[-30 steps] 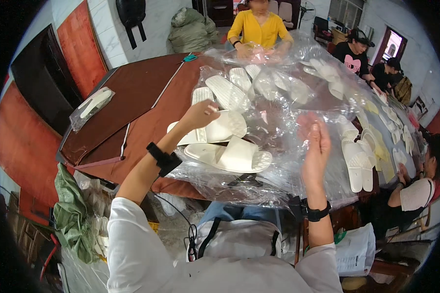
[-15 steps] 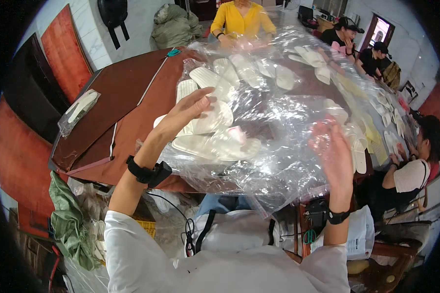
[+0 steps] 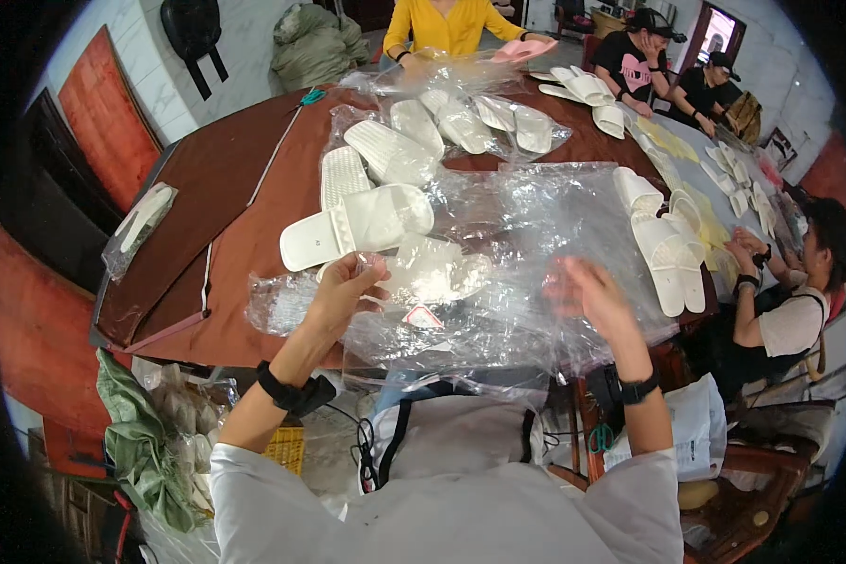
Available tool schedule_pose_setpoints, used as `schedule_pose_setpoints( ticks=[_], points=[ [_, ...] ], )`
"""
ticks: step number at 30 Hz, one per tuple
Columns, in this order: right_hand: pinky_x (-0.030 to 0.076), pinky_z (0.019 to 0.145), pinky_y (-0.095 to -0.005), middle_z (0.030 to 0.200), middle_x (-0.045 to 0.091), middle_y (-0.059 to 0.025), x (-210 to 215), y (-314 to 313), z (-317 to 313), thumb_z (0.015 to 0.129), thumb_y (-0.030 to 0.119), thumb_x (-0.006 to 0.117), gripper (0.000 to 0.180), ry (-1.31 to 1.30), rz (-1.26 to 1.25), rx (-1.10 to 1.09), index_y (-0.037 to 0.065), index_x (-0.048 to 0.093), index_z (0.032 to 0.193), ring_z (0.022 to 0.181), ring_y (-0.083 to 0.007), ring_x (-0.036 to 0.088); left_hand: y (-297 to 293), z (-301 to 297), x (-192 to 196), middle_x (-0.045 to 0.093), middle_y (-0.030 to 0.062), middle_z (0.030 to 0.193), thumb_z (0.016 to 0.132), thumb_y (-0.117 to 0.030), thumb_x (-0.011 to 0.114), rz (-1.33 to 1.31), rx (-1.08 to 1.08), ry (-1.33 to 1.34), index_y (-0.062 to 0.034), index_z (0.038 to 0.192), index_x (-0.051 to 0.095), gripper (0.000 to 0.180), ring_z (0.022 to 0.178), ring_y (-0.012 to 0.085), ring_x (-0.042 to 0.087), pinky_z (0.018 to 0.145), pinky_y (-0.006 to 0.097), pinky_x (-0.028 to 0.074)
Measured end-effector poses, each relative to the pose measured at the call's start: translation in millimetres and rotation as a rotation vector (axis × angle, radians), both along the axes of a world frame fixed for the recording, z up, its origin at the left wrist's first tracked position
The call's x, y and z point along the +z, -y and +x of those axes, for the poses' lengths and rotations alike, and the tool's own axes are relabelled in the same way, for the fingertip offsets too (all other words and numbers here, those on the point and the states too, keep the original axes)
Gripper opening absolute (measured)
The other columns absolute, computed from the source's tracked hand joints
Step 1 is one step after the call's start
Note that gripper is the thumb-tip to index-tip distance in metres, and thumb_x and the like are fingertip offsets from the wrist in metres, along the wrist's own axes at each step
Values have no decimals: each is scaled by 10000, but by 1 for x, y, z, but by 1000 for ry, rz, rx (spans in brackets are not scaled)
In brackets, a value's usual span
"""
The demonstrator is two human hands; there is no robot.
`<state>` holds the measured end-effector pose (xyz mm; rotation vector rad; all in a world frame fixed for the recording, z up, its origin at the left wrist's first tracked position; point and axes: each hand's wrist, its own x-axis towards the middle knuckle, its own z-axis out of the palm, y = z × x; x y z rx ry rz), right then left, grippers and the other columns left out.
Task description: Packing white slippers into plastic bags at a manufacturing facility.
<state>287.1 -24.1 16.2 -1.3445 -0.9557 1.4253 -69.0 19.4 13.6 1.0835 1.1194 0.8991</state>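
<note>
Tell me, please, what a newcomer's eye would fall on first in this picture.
Most likely the white slippers, spread across the brown-covered table. Next, perhaps, the shiny clear plastic in front of the person, by the left hand and the right hand. At the table's far side, a co-worker's yellow top also stands out.

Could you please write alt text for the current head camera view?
A person's left hand and blurred right hand are over clear plastic on a brown-covered table, among white slippers. A person in yellow is opposite; other people are at the right.
</note>
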Motion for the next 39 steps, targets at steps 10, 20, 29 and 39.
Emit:
schedule_pose_setpoints(
  ticks=[10, 20, 29, 39],
  points=[
    [533, 609, -255, 933, 564, -43, 0, 76, 11, 901, 87, 546, 246, 191, 30, 139, 23, 453, 1120, 775, -123, 601, 17, 1, -7, 642, 112, 1030, 943, -167, 476, -57, -196, 83, -26, 1155, 498, 256, 803, 175, 663, 622, 252, 546],
    [342, 454, -202, 649, 449, 29, 7, 38, 118, 866, 83, 561, 109, 441, 232, 6, 32, 491, 932, 520, -42, 420, -3, 48, 69, 619, 57, 804, 902, -299, 561, 190, -687, -476, -26, 1022, 582, 300, 676, 123, 604, 605, 260, 480],
    [421, 552, -303, 630, 498, -67, -47, 15, 187, 794, 94, 601, 148, 892, 256, -90, 3, 524, 882, 592, -170, 532, -61, 174, 85, 587, 170, 1084, 863, -298, 596, 957, -738, -773, -48, 1164, 514, 400, 926, 282, 600, 758, 350, 480],
    [417, 847, -436, 1117, 494, -198, -17, 37, 118, 792, 180, 631, 454, 1475, 462, -390, 36, 469, 1191, 1036, -378, 475, -118, 246, -19, 154, 219, 1477, 672, -697, 587, 877, -924, -1224, -127, 1442, 201, 1033, 1352, 437, 114, 1069, 554, 116]
  ],
)
